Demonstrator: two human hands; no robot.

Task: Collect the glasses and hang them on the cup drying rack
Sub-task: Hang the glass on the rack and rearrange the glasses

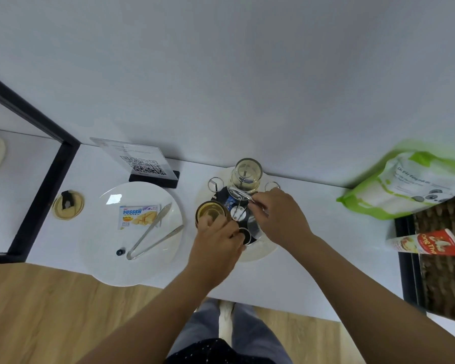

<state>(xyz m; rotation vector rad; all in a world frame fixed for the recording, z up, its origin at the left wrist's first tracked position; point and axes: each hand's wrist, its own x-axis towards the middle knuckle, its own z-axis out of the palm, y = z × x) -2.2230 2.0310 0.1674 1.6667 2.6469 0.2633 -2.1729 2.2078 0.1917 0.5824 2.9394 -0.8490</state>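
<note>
A metal cup drying rack (243, 206) with looped arms stands on a round white tray (260, 252) on the white table. One clear glass (247, 177) hangs upside down on the rack's far side. My left hand (217, 237) grips a second, amber-tinted glass (212, 211), held upside down at the rack's left side. My right hand (279, 214) grips the rack's top handle (241, 193). Two bare wire loops (215, 183) (272, 185) show at the far left and far right of the rack.
A white plate (108, 248) with metal tongs (153, 232) and a snack packet (138, 215) lies left of the rack. A QR-code stand (142, 161) is behind it. A green-white bag (405, 179), a red tube (426, 243) and a wicker basket (447, 279) sit at the right.
</note>
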